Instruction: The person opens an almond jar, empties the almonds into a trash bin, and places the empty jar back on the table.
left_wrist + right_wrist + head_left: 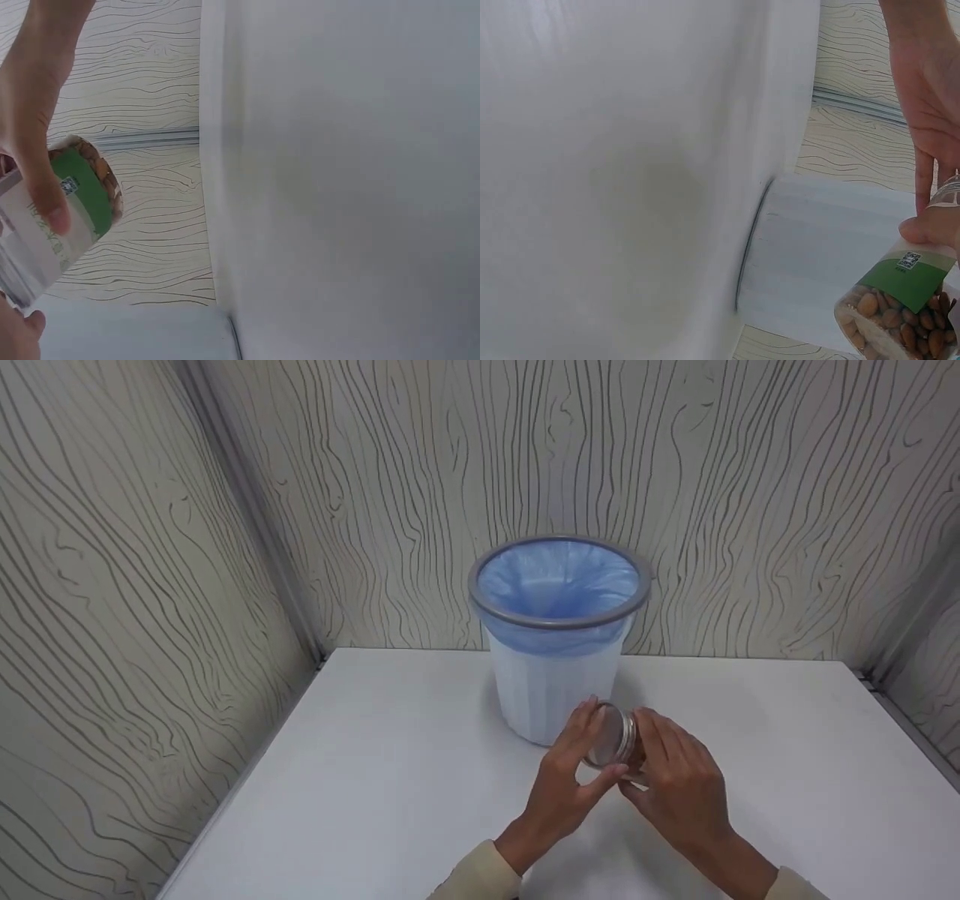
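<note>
A clear jar of almonds (891,319) with a green and white label (906,283) is held in the air, tilted, in front of the bin. My right hand (682,784) grips the jar's body, and its thumb (51,202) lies over the label in the left wrist view. Fingers and thumb of my left hand (561,784) hold the round lid (606,736) by its rim. In the right wrist view the lid end runs off the right edge. The right hand's fingers cover much of the jar in the head view.
Behind the hands a white bin (551,690) stands on the white table (375,780), lined with a blue bag (562,566) under a grey rim ring. Wood-grain panels (390,495) rise at the back and sides.
</note>
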`<state>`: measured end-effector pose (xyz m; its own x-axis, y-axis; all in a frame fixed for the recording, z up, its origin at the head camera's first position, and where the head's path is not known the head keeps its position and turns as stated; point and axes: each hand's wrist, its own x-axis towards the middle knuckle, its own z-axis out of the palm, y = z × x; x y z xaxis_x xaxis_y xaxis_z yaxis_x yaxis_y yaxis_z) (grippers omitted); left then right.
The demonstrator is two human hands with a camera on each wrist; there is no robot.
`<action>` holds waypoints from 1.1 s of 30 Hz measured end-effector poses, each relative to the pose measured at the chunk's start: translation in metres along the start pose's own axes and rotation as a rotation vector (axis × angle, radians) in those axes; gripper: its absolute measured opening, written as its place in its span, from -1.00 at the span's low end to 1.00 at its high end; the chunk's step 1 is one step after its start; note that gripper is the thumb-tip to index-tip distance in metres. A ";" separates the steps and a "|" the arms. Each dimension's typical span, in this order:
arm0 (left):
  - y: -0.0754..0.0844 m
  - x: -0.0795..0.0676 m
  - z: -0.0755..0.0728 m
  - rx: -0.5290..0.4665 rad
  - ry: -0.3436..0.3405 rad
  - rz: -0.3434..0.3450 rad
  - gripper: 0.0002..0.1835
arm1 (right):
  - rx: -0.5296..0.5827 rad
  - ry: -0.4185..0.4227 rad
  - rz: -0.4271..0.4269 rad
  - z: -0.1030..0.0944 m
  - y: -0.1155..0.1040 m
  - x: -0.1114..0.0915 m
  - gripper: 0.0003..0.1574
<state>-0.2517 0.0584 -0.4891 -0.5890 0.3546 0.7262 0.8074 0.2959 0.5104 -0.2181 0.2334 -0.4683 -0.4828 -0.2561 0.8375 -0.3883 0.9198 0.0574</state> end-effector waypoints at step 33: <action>-0.020 -0.001 0.003 -0.017 0.027 0.131 -0.20 | 0.007 -0.048 0.007 -0.001 0.000 0.000 0.27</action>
<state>-0.2671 0.0551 -0.5017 -0.4772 0.3652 0.7994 0.8781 0.2337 0.4174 -0.2173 0.2334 -0.4679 -0.5226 -0.2643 0.8106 -0.3904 0.9194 0.0481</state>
